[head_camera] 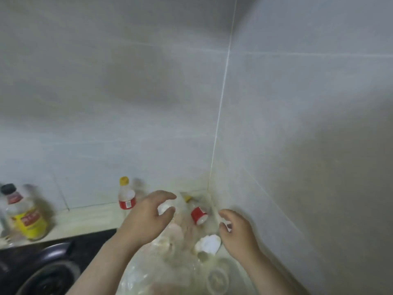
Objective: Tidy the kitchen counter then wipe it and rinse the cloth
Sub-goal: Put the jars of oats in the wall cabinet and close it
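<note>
The frame is blurred. My left hand [146, 218] reaches over the pale counter [85, 222] near the corner, its thumb and curled fingers around a white eggshell piece [165, 207]. My right hand [239, 231] is close to the right wall and pinches a small white scrap [227, 225]. Between the hands a small bottle with a red label [198, 215] lies on its side. A broken white eggshell [209, 243] rests on the counter below it. A crumpled clear plastic bag [161, 271] lies under my forearms.
An upright yellow-capped bottle with a red label [127, 199] stands by the back wall. A large oil bottle [27, 218] stands at far left. A dark pan [49, 271] sits on the black stove at bottom left. A clear round container [218, 279] is near the right wall.
</note>
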The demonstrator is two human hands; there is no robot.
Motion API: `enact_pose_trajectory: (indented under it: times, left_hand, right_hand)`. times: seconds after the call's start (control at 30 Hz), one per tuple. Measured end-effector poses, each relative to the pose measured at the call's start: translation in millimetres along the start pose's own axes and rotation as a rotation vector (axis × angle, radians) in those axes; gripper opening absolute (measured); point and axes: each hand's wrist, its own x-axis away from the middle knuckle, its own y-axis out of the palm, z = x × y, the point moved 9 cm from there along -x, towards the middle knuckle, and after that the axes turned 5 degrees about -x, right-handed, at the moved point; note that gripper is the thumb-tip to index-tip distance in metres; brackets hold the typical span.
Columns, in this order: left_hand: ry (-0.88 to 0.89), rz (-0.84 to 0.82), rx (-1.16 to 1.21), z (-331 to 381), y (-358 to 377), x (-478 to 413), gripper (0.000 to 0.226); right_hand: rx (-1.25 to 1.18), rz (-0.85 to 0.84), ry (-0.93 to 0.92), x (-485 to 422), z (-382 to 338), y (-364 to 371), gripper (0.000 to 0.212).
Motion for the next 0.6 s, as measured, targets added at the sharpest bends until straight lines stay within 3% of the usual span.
enact_pose_trajectory:
  times: [0.13, 0.3, 0.5, 0.6]
  left_hand:
    - [-0.125, -0.154, -0.025, -44.6, 52.2, 22.1, 0.022]
    - [-0.164, -0.299, -0.048, -71.4, 95.9, 51.3, 0.028]
    - [-0.204, -0.34, -0.044, -79.6, 111.0, 63.9, 0.028]
    - [-0.199, -0.353, -0.106, -80.5, 109.7, 62.9, 0.03]
  right_hand:
    - [0.111, -0.231, 0.128, 16.0, 54.3, 42.6, 0.038]
    - [0.204, -0.561, 0.273, 63.2, 116.5, 89.9, 0.08]
    - [0.231, -0.591, 0.235, 74.2, 129.6, 109.1, 0.08]
    - [0.211, -0.578, 0.241, 72.1, 126.6, 106.5, 0.069]
